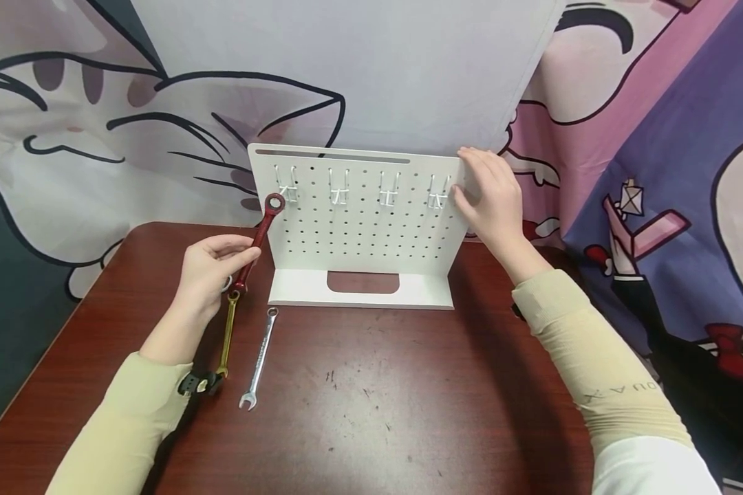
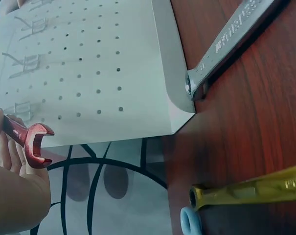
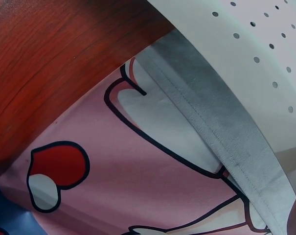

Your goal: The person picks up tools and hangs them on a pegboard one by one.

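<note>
My left hand [image 1: 207,271] pinches a red ratcheting combination wrench [image 1: 261,230] between thumb and fingers. Its ring end is up by the leftmost hook [image 1: 287,192] of a white pegboard [image 1: 359,237]; whether they touch I cannot tell. In the left wrist view the red wrench's open end [image 2: 36,146] points out from the hand. At the pegboard's upper right edge, my right hand [image 1: 492,196] holds on, thumb at the front. A yellow wrench [image 1: 229,330] and a silver combination wrench [image 1: 261,361] lie on the table below the board's left side.
More white double-prong hooks [image 1: 338,196] line the upper pegboard. Its base has an oblong cutout and stands on a dark red wooden table [image 1: 371,385]. Beside the yellow wrench sits a pale blue rounded end [image 2: 191,221] of something. Printed cartoon cloth [image 1: 223,124] hangs behind.
</note>
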Demonstrator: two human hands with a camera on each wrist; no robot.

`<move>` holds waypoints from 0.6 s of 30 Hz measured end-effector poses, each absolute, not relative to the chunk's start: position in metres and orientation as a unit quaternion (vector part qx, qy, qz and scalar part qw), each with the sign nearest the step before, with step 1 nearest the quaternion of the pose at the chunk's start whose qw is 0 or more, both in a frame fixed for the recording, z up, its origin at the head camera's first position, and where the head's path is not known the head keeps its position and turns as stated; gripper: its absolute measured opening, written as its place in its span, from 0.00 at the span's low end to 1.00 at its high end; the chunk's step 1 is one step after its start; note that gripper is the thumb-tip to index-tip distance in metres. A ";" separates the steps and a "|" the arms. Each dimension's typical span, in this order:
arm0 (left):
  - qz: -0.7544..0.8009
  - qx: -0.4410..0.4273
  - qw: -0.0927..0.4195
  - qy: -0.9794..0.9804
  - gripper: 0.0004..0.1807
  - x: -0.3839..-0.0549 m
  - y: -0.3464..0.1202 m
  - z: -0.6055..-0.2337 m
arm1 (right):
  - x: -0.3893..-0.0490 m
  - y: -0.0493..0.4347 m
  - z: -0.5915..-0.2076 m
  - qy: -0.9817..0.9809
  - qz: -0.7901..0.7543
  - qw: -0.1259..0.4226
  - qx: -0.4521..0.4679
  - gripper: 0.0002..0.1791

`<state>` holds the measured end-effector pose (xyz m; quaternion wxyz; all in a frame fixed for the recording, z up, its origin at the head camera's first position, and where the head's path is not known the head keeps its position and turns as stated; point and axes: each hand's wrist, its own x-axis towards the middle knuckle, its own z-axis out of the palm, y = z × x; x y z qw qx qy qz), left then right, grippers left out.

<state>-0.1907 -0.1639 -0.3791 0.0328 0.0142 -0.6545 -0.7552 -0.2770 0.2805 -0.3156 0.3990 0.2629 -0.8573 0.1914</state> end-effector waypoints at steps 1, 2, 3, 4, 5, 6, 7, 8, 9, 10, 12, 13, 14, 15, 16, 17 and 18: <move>-0.758 0.016 0.032 -0.652 0.17 -0.192 -0.163 -0.380 | -0.277 0.280 -0.316 -0.858 0.191 0.399 0.263 0.25; -0.760 0.019 0.030 -0.649 0.17 -0.194 -0.162 -0.381 | -0.277 0.280 -0.316 -0.858 0.192 0.399 0.262 0.25; -0.761 0.022 0.029 -0.648 0.18 -0.196 -0.161 -0.382 | -0.277 0.280 -0.316 -0.857 0.193 0.400 0.261 0.25; -0.764 0.025 0.027 -0.644 0.17 -0.197 -0.160 -0.383 | -0.277 0.280 -0.317 -0.855 0.197 0.402 0.260 0.25; -0.765 0.027 0.026 -0.643 0.17 -0.199 -0.160 -0.384 | -0.277 0.280 -0.317 -0.854 0.202 0.405 0.258 0.25; -0.766 0.030 0.026 -0.642 0.17 -0.200 -0.159 -0.385 | -0.277 0.280 -0.318 -0.852 0.206 0.407 0.257 0.25; -0.767 0.031 0.026 -0.641 0.17 -0.201 -0.158 -0.386 | -0.278 0.280 -0.318 -0.850 0.211 0.410 0.256 0.25; -0.768 0.032 0.027 -0.639 0.17 -0.202 -0.158 -0.387 | -0.278 0.279 -0.319 -0.847 0.217 0.412 0.256 0.26; -0.768 0.033 0.028 -0.639 0.17 -0.203 -0.157 -0.387 | -0.278 0.279 -0.319 -0.846 0.220 0.414 0.255 0.26; -0.767 0.034 0.030 -0.640 0.17 -0.204 -0.156 -0.388 | -0.279 0.279 -0.320 -0.844 0.225 0.415 0.254 0.26; -0.763 0.038 0.035 -0.645 0.17 -0.206 -0.154 -0.390 | -0.279 0.278 -0.320 -0.844 0.225 0.415 0.254 0.26; -0.761 0.039 0.038 -0.646 0.18 -0.207 -0.152 -0.391 | -0.279 0.278 -0.320 -0.844 0.226 0.415 0.254 0.26; -0.757 0.041 0.040 -0.651 0.18 -0.208 -0.151 -0.392 | -0.279 0.278 -0.320 -0.844 0.225 0.415 0.254 0.26; -0.756 0.043 0.041 -0.652 0.18 -0.209 -0.149 -0.392 | -0.279 0.278 -0.320 -0.845 0.223 0.414 0.254 0.26; -0.752 0.045 0.044 -0.656 0.19 -0.211 -0.148 -0.393 | -0.279 0.278 -0.320 -0.845 0.223 0.414 0.253 0.26; -0.751 0.046 0.046 -0.657 0.19 -0.212 -0.146 -0.394 | -0.279 0.278 -0.320 -0.846 0.222 0.414 0.253 0.26; -0.751 0.048 0.047 -0.656 0.19 -0.214 -0.145 -0.395 | -0.279 0.278 -0.320 -0.846 0.223 0.414 0.252 0.26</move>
